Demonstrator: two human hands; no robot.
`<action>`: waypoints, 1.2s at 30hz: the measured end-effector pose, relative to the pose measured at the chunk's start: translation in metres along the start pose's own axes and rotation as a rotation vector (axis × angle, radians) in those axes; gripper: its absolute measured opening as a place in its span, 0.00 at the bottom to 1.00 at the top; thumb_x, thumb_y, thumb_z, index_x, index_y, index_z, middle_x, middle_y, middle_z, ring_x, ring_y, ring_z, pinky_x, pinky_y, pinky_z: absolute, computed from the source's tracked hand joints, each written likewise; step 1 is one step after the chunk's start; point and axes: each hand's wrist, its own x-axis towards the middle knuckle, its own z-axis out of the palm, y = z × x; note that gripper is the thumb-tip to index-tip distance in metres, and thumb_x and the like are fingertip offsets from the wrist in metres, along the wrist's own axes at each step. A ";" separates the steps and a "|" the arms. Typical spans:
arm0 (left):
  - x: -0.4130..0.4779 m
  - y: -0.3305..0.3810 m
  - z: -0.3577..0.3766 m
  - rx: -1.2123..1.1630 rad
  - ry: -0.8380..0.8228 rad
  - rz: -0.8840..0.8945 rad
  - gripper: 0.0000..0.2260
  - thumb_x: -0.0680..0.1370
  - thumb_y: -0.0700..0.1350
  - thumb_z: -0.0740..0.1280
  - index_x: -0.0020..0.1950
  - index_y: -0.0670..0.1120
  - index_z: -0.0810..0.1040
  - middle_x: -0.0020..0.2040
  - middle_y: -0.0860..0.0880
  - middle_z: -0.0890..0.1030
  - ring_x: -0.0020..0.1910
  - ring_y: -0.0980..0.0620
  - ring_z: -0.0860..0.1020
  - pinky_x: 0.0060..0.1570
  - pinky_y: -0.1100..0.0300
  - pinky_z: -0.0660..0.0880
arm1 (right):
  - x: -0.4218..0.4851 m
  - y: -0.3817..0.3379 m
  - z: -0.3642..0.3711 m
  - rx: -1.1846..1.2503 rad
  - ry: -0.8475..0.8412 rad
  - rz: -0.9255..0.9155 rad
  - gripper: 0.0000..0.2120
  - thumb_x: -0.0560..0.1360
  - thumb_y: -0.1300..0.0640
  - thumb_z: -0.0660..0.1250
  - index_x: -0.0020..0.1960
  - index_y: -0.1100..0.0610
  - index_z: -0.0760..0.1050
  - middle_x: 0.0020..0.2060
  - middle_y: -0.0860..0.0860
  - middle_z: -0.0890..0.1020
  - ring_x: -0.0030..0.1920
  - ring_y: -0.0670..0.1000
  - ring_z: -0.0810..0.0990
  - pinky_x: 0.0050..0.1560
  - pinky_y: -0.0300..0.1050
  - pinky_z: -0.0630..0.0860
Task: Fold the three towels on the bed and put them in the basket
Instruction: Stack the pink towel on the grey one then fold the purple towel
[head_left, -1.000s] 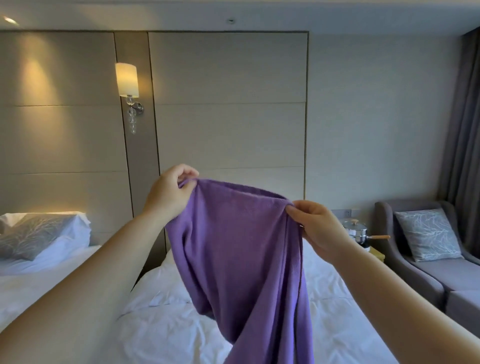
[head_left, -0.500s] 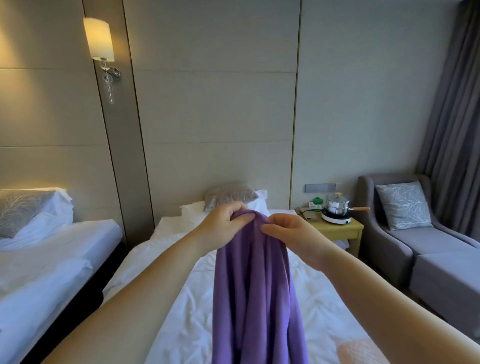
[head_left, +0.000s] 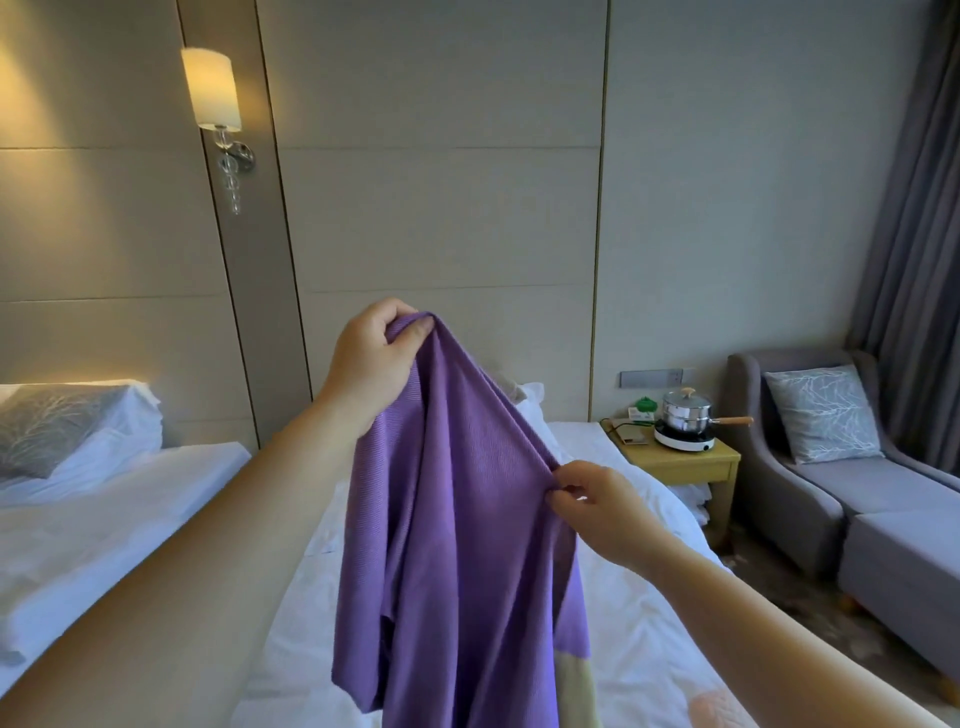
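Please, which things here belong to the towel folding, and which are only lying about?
Job: purple towel, pinched by left hand and right hand; bed; beige cloth and pink cloth at the bottom edge, perhaps towels.
Lying about: pot, bedside table, armchair, wall lamp, second bed.

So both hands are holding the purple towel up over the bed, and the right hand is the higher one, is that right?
Not quite. The head view shows the left hand is the higher one, gripping the top of the purple towel. The right hand pinches its edge lower down. Both do hold it up over the bed.
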 end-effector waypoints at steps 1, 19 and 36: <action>0.002 -0.006 -0.007 0.053 0.046 -0.035 0.07 0.77 0.48 0.66 0.42 0.48 0.77 0.36 0.55 0.77 0.36 0.58 0.73 0.38 0.64 0.69 | 0.003 -0.005 -0.004 0.115 0.036 0.048 0.09 0.73 0.62 0.62 0.38 0.54 0.79 0.32 0.47 0.78 0.33 0.45 0.75 0.35 0.37 0.71; -0.100 -0.022 0.051 -0.036 -0.878 -0.253 0.17 0.77 0.62 0.61 0.37 0.51 0.71 0.30 0.61 0.69 0.31 0.61 0.67 0.34 0.68 0.64 | 0.003 -0.011 -0.006 0.679 -0.331 0.174 0.11 0.72 0.57 0.61 0.46 0.61 0.80 0.45 0.57 0.81 0.45 0.52 0.78 0.50 0.48 0.72; -0.022 -0.018 0.003 -0.299 -0.118 -0.127 0.07 0.80 0.47 0.63 0.43 0.50 0.77 0.39 0.54 0.76 0.40 0.57 0.72 0.44 0.63 0.69 | -0.004 -0.004 -0.027 0.334 -0.327 -0.022 0.07 0.70 0.63 0.73 0.48 0.58 0.81 0.40 0.48 0.82 0.41 0.43 0.80 0.43 0.38 0.78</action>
